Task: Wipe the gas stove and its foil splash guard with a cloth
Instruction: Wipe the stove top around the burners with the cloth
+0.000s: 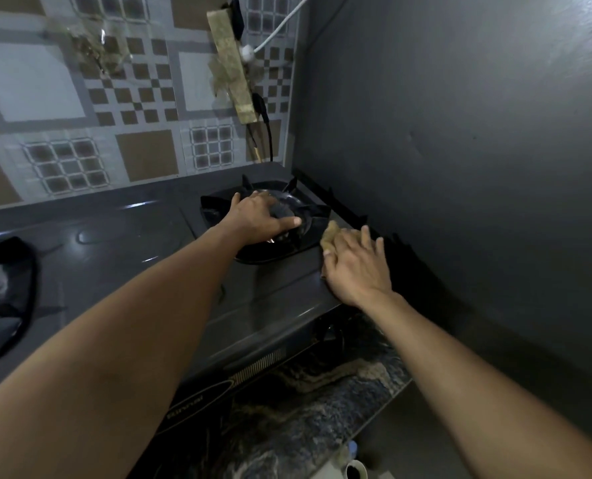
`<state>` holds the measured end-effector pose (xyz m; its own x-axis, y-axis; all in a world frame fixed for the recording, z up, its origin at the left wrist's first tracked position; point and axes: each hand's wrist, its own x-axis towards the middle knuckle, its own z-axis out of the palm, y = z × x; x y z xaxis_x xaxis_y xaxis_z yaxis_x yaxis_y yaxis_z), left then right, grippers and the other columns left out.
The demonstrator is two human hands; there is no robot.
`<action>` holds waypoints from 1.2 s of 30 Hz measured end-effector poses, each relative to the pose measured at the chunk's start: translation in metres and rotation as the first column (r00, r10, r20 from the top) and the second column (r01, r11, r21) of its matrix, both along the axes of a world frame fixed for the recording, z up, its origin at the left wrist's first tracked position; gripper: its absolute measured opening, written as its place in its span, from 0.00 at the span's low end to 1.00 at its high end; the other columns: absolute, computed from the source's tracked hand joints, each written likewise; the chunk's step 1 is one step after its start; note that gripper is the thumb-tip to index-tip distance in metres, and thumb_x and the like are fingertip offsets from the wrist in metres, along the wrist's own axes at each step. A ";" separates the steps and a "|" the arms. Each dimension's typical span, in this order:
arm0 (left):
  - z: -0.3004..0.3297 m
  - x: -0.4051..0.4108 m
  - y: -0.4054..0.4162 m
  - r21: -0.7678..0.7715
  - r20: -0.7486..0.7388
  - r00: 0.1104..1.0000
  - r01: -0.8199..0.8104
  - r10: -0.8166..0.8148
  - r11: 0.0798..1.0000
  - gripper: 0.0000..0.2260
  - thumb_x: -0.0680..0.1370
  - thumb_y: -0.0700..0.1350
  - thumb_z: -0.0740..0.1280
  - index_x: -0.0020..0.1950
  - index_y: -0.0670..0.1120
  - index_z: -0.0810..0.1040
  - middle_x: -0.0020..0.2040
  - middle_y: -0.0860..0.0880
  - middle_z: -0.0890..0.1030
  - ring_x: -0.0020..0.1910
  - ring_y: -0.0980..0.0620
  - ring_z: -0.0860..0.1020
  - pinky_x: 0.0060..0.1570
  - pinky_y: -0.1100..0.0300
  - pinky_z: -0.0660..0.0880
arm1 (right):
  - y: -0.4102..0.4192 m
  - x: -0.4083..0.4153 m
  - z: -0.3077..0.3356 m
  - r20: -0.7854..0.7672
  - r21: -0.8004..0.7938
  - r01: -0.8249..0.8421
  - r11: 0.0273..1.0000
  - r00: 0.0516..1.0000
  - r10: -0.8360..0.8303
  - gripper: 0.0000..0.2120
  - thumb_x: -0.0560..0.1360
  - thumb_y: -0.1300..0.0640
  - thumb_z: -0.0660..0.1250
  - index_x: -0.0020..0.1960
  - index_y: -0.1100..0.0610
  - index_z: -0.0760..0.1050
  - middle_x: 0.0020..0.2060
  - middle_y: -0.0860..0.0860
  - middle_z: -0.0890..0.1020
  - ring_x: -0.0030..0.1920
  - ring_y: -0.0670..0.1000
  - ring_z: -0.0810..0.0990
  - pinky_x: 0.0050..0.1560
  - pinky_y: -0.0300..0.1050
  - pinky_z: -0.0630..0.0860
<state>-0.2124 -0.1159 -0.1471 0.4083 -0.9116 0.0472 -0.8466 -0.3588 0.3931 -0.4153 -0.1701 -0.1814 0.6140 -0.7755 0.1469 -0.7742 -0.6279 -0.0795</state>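
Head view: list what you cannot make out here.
- Yellowish cloth: mostly hidden under the right hand.
- Right burner's black pan support: centre covered by the left hand.
- Left burner: cut off by the frame edge.
- Stove's front label: too dark.

Place: you're in a home kitchen.
Cooker: a two-burner gas stove (156,257) with black pan supports sits before you.
Wall: patterned tiles (80,108) back it.
Table: dark mottled stone (308,402) carries the stove.
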 end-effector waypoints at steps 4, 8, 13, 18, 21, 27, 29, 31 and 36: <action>0.000 -0.001 -0.003 0.004 0.006 1.000 -0.004 0.004 1.000 0.34 0.76 0.66 0.61 0.74 0.44 0.67 0.78 0.44 0.61 0.77 0.46 0.57 0.75 0.42 0.43 | 0.072 0.004 -0.008 0.146 -0.107 -0.315 0.943 0.933 0.328 0.23 0.78 0.50 0.53 0.65 0.61 0.73 0.64 0.57 0.76 0.68 0.60 0.69 0.70 0.59 0.61; -0.002 -0.002 -0.002 -0.028 -0.004 1.000 0.019 -0.019 0.999 0.32 0.77 0.63 0.61 0.74 0.44 0.67 0.78 0.44 0.59 0.78 0.46 0.55 0.75 0.42 0.46 | 0.087 0.003 -0.010 0.174 -0.057 -0.455 0.889 0.872 0.458 0.24 0.80 0.47 0.51 0.70 0.57 0.71 0.70 0.52 0.72 0.73 0.52 0.64 0.75 0.48 0.51; 0.008 0.008 0.017 -0.179 -0.048 0.999 -0.004 -0.005 0.984 0.25 0.81 0.57 0.58 0.73 0.45 0.70 0.78 0.44 0.60 0.78 0.47 0.53 0.76 0.45 0.43 | 0.043 -0.012 -0.009 0.229 -0.062 -0.280 0.958 0.930 0.287 0.25 0.79 0.49 0.49 0.65 0.60 0.75 0.64 0.55 0.77 0.68 0.57 0.72 0.71 0.52 0.60; 0.012 0.048 0.065 -0.149 0.104 0.988 -0.101 0.117 0.984 0.25 0.82 0.59 0.53 0.71 0.44 0.72 0.76 0.44 0.64 0.78 0.47 0.56 0.75 0.42 0.47 | 0.081 0.007 -0.011 0.168 -0.083 -0.311 0.947 0.932 0.321 0.27 0.78 0.49 0.49 0.65 0.63 0.75 0.64 0.58 0.77 0.68 0.61 0.71 0.70 0.60 0.63; 0.012 0.063 0.095 -0.130 0.120 0.970 -0.195 0.211 0.972 0.27 0.82 0.59 0.52 0.73 0.42 0.68 0.78 0.44 0.61 0.78 0.47 0.54 0.75 0.43 0.48 | 0.115 0.026 -0.008 0.142 -0.060 -0.426 0.903 0.891 0.430 0.28 0.77 0.47 0.47 0.68 0.62 0.70 0.67 0.57 0.73 0.71 0.60 0.65 0.74 0.58 0.57; 0.013 0.095 0.156 -0.090 0.135 0.916 -0.368 0.377 0.925 0.28 0.82 0.60 0.49 0.74 0.44 0.67 0.78 0.44 0.59 0.78 0.47 0.55 0.74 0.41 0.48 | 0.142 0.065 0.004 0.012 0.058 -0.533 0.844 0.846 0.533 0.28 0.82 0.48 0.51 0.76 0.63 0.54 0.77 0.60 0.55 0.77 0.60 0.48 0.77 0.53 0.44; 0.014 0.106 0.175 -0.073 0.151 0.888 -0.427 0.433 0.901 0.28 0.82 0.60 0.48 0.74 0.44 0.68 0.78 0.43 0.60 0.78 0.46 0.55 0.74 0.40 0.48 | 0.142 0.079 0.009 -0.021 0.092 -0.545 0.833 0.835 0.549 0.29 0.82 0.48 0.49 0.77 0.63 0.50 0.78 0.59 0.51 0.78 0.59 0.46 0.76 0.51 0.42; 0.013 0.113 0.194 -0.054 0.157 0.865 -0.475 0.477 0.879 0.29 0.82 0.60 0.48 0.74 0.44 0.67 0.78 0.42 0.59 0.78 0.46 0.55 0.74 0.39 0.48 | 0.142 0.097 0.011 -0.042 0.126 -0.560 0.819 0.822 0.569 0.30 0.83 0.47 0.48 0.78 0.63 0.47 0.78 0.59 0.48 0.78 0.59 0.44 0.77 0.51 0.41; 0.006 0.123 0.231 -0.015 0.175 0.816 -0.558 0.551 0.830 0.31 0.81 0.62 0.46 0.77 0.43 0.61 0.79 0.43 0.54 0.79 0.46 0.48 0.75 0.40 0.42 | 0.135 0.147 0.009 -0.061 0.190 -0.540 0.820 0.827 0.558 0.31 0.82 0.45 0.45 0.78 0.63 0.46 0.78 0.59 0.47 0.78 0.59 0.43 0.77 0.55 0.42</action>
<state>-0.0890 0.1151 -0.1410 0.8341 -0.5356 0.1318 -0.5509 -0.7978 0.2448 -0.2686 -0.0349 -0.1727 0.9494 -0.3116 -0.0405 -0.3141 -0.9375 -0.1498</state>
